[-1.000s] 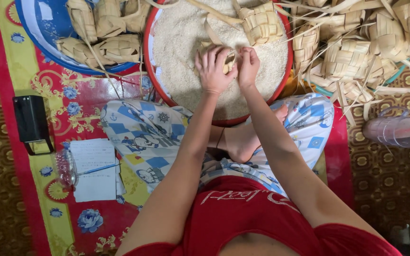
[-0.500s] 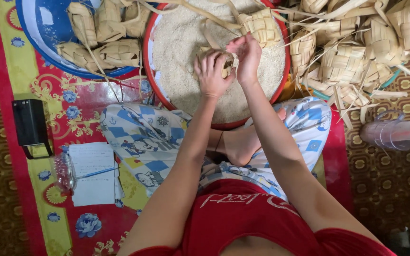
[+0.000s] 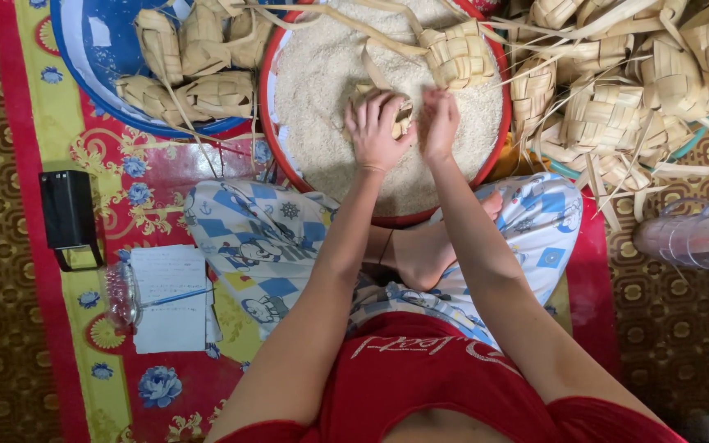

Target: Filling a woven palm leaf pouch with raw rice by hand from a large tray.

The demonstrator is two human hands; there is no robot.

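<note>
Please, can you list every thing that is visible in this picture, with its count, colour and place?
rice basin: one, red rim, top centre, full of white rice
woven pouch in hands: one, tan, over the rice
woven pouch on rice: one, tan
blue basin: one, top left, several pouches inside
pouch pile: many, tan, top right
black box: one, left
paper sheet: one, white, lower left
clear jug: one, right
left hand: holds pouch
right hand: at pouch

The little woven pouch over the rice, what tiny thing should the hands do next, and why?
Probably tip more rice into the pouch. The left hand cups it over the red basin of rice, and the right hand's fingers are pinched just above its mouth. How full it is cannot be seen, so this is a guess.
</note>
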